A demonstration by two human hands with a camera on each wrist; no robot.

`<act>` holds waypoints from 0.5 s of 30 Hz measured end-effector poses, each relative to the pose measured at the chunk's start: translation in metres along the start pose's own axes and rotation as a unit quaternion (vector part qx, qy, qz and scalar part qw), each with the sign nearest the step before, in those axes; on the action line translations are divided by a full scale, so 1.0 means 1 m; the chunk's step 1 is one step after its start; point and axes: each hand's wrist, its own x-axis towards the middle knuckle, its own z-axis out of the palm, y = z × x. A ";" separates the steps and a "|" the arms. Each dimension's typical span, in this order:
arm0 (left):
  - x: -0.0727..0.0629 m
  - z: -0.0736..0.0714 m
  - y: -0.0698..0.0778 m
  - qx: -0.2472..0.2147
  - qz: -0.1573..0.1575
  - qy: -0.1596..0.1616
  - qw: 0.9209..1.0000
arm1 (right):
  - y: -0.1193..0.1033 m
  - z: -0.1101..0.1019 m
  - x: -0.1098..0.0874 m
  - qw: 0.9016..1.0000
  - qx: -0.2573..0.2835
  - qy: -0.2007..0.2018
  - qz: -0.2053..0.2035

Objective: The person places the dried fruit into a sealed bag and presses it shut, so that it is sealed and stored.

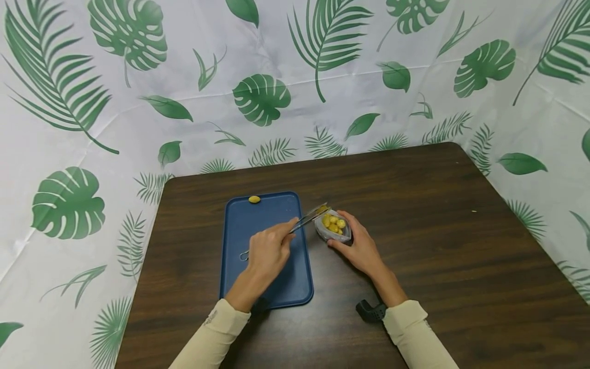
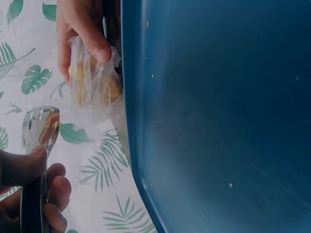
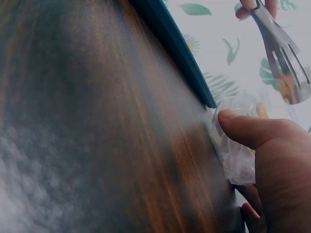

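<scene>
My left hand [image 1: 269,251] grips a pair of metal tongs [image 2: 43,119] with slotted ends, reaching over the tray's right edge. Between the tong ends is a small yellow-brown piece [image 1: 323,209], held just above the mouth of a clear plastic bag [image 1: 326,234]. Several rounded yellow pieces [image 1: 334,224] fill the bag, which stands on the table right of the tray. With thumb and fingers curved around its right side, my right hand [image 1: 361,248] holds the bag; in the right wrist view the thumb [image 3: 243,127] presses on the plastic.
A blue rectangular tray [image 1: 290,292] lies on the dark wooden table [image 1: 438,215], left of the bag. One yellow oval piece [image 1: 254,199] rests at its far edge. A black band [image 1: 370,311] is on the right wrist. A leaf-patterned cloth [image 1: 276,46] hangs behind the table.
</scene>
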 end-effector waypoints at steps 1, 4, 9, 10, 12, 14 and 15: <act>0.000 0.000 0.000 0.000 0.001 0.000 1.000 | 0.000 0.000 0.000 1.000 0.000 0.000 0.000; 0.001 0.000 0.001 -0.001 0.004 -0.002 1.000 | 0.000 0.000 0.001 1.000 0.001 0.001 0.000; 0.002 0.000 0.000 -0.004 0.000 0.001 1.000 | 0.000 -0.001 0.001 1.000 0.002 0.003 -0.004; 0.001 0.000 -0.001 -0.004 -0.004 0.003 1.000 | 0.000 -0.001 0.001 1.000 0.001 0.003 -0.004; 0.001 -0.002 -0.003 -0.003 -0.015 0.005 1.000 | 0.000 -0.001 0.001 1.000 0.001 0.003 -0.003; -0.001 -0.004 -0.006 0.001 -0.027 0.007 1.000 | 0.000 0.000 0.000 1.000 0.000 0.000 -0.001; -0.002 -0.006 -0.007 0.003 -0.034 0.009 0.999 | 0.000 0.000 0.000 1.000 0.000 -0.003 0.000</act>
